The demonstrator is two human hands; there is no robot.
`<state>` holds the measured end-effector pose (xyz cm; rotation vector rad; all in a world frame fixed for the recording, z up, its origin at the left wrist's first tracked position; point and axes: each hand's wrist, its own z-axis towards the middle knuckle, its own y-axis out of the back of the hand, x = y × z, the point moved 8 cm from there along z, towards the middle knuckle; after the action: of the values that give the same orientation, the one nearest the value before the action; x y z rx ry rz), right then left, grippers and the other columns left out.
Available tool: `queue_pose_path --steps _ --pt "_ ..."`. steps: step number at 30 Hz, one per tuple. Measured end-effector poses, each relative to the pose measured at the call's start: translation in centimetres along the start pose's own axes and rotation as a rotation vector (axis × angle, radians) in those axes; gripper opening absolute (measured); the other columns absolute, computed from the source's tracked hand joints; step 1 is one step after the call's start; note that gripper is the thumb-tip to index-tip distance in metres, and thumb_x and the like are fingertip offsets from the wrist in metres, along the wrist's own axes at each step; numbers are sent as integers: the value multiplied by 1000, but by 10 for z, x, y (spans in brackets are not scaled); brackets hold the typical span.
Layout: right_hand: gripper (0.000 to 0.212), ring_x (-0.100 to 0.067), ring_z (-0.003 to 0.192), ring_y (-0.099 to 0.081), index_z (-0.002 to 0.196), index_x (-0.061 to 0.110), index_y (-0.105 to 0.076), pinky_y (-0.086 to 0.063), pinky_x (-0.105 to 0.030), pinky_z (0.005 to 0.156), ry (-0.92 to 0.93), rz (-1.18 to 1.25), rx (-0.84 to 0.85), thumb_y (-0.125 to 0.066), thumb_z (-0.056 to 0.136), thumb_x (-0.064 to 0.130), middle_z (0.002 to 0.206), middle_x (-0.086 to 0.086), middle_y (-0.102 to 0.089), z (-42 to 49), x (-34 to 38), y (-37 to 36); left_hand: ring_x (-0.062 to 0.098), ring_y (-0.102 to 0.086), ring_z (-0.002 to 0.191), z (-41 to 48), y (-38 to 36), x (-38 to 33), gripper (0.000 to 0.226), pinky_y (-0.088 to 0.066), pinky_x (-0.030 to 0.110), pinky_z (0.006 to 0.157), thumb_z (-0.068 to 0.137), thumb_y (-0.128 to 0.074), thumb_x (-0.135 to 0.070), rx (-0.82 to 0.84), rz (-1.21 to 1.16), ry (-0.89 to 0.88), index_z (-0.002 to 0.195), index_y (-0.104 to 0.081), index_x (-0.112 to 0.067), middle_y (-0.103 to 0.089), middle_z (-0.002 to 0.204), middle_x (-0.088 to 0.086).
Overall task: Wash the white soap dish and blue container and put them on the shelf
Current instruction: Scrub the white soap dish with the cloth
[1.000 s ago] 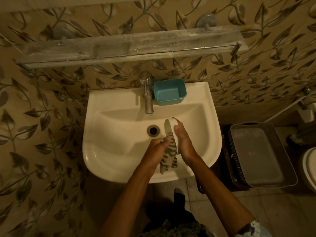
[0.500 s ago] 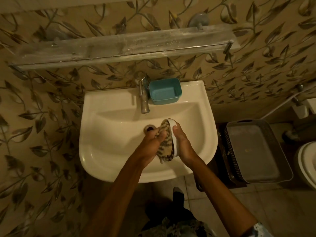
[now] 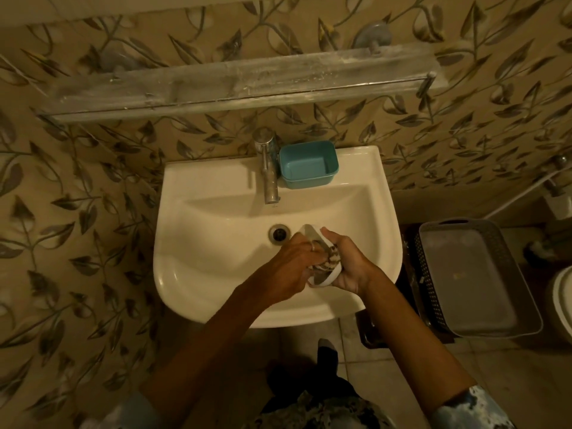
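Note:
Over the basin of the white sink, my right hand grips the white soap dish from its right side, tilted on edge. My left hand presses a striped cloth into the dish's hollow. The blue container stands empty on the sink's back ledge, just right of the chrome tap. Above, the long dusty glass shelf runs along the leaf-patterned wall with nothing on it.
The drain lies just left of my hands. A grey plastic basket sits on the floor right of the sink, with a toilet's edge beyond it. A white hose runs along the right wall.
My left hand has moved the cloth from the dish's lower end up and then down into its hollow. The dish has tipped more open-side-up in my right hand.

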<state>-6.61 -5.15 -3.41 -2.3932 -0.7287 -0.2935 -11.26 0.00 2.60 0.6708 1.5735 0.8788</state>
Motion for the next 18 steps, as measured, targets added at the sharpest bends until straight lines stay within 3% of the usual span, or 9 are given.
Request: queue_pose_path --steps 3,5,8,12,15,18 --pt "46 -24 70 -64 95 7 -63 -55 -31 61 -45 40 36 -38 96 45 80 -14 -66 -3 -4 1 26 -43 102 9 -2 -6 49 -52 47 76 64 -78 -7 -39 258 -207 108 -60 -16 -70 103 8" --pt "46 -25 75 -61 99 7 -63 -55 -34 60 -74 66 52 -38 95 46 84 -16 -63 -5 -6 3 25 -41 102 7 2 -11 60 -52 46 75 60 -80 -5 -68 264 -291 111 -51 -18 -69 105 7" --pt "46 -27 80 -59 106 10 -61 -56 -35 62 -77 63 55 -38 94 48 91 -17 -62 -8 -9 6 26 -40 101 5 7 -10 62 -52 44 75 56 -83 -3 -122 303 -337 113 -59 -13 -69 110 8" --pt "43 -25 79 -60 111 11 -60 -56 -31 59 -22 87 11 -37 97 44 90 -16 -63 -9 -6 11 27 -42 97 11 -2 -2 58 -54 41 75 58 -82 -1 -176 396 -295 113 -63 -7 -69 112 11" --pt "40 -24 80 -60 111 11 -61 -52 -34 65 49 25 -36 -38 98 41 92 -14 -64 -10 5 19 30 -52 94 13 -11 0 59 -55 39 76 60 -76 4 -186 425 -173 116 -64 -8 -67 117 10" --pt "39 -24 79 -60 104 10 -64 -50 -36 72 98 -39 -64 -41 97 40 91 -14 -66 -13 23 23 31 -56 101 14 -25 6 59 -49 41 87 71 -63 4 -116 389 -46 128 -57 -12 -56 135 5"
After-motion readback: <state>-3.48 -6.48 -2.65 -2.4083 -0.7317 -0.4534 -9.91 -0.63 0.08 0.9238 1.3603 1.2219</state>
